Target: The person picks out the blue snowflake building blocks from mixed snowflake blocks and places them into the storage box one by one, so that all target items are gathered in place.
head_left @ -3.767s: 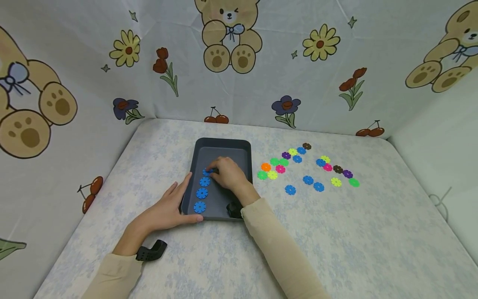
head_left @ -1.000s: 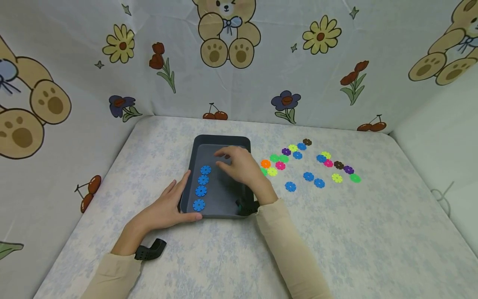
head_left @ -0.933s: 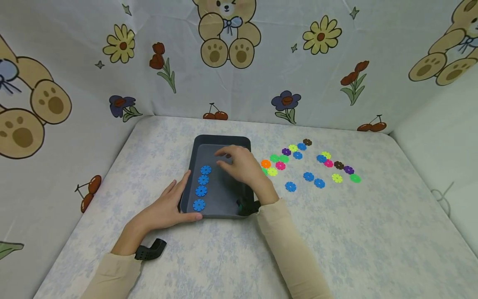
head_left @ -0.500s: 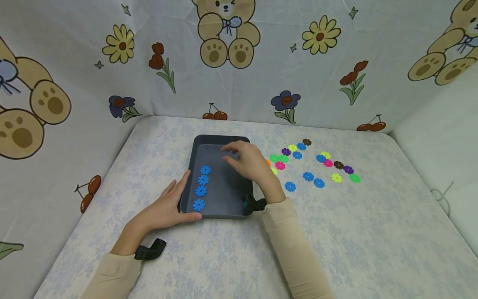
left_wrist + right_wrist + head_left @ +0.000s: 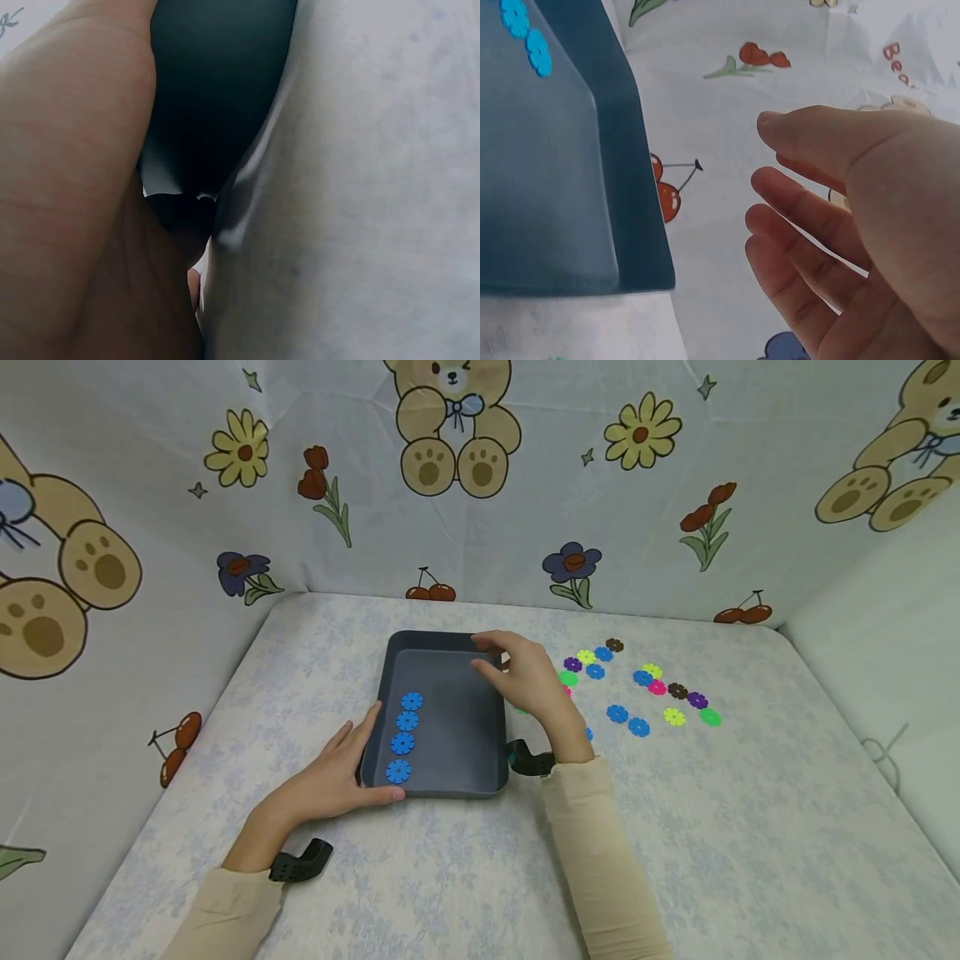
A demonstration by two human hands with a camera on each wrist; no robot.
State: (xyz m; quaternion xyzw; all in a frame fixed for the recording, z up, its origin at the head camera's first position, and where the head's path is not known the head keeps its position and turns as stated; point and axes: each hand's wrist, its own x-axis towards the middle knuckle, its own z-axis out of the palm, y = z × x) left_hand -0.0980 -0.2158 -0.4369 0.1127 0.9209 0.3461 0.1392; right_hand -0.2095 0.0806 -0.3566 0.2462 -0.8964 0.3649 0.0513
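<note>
A dark grey rectangular tray (image 5: 461,743) lies on the table, with several blue notched plastic discs (image 5: 402,743) in a line along its left side. My left hand (image 5: 330,787) braces the tray's near left corner, fingers straight along the side wall and thumb at the front rim. In the left wrist view the palm (image 5: 67,172) is beside the dark tray wall (image 5: 225,60). Over the tray's right rim is my right hand (image 5: 531,681), fingers loosely bent. The right wrist view shows nothing between its thumb and fingers (image 5: 780,281), which are apart from the tray (image 5: 540,187).
Right of the tray are scattered notched discs: blue ones (image 5: 639,727), a purple one (image 5: 697,700), a yellow one (image 5: 674,717), a green one (image 5: 710,717) and others, some partly behind the right hand. A patterned cloth (image 5: 480,552) hangs behind the table.
After leaving the top blue disc in the tray's row, my right hand has drawn back up and right, from inside the tray to its right rim. My left hand stays at the corner.
</note>
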